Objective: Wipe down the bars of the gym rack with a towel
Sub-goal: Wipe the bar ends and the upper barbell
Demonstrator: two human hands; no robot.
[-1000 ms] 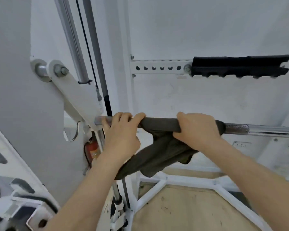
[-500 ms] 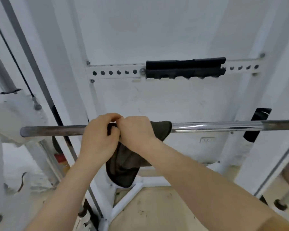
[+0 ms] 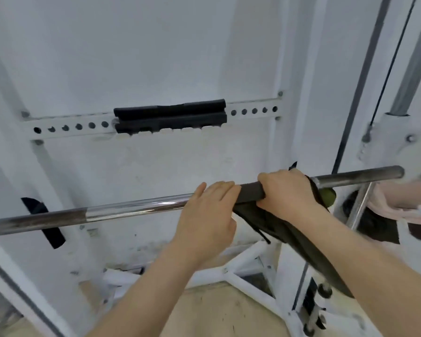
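Observation:
A long steel bar [image 3: 136, 207] runs across the view, shiny in the middle and dull at both ends. A dark grey towel [image 3: 249, 192] is wrapped round the bar right of centre, and its loose end hangs down to the right. My right hand [image 3: 286, 190] grips the towel round the bar. My left hand [image 3: 209, 212] lies over the bar just left of the towel, fingers curled over the top and touching the towel's edge.
A white perforated crossbar [image 3: 78, 126] with a black foam pad [image 3: 170, 115] is fixed to the white rack behind. At the right stand a chrome guide rod [image 3: 408, 76], a black cable and a white bracket [image 3: 396, 139]. White base tubes [image 3: 241, 266] cross the wooden floor below.
Both hands and the towel have slid along the bar toward its right end, and the view has swung right. The hands, pressed together half a second ago, are now slightly apart.

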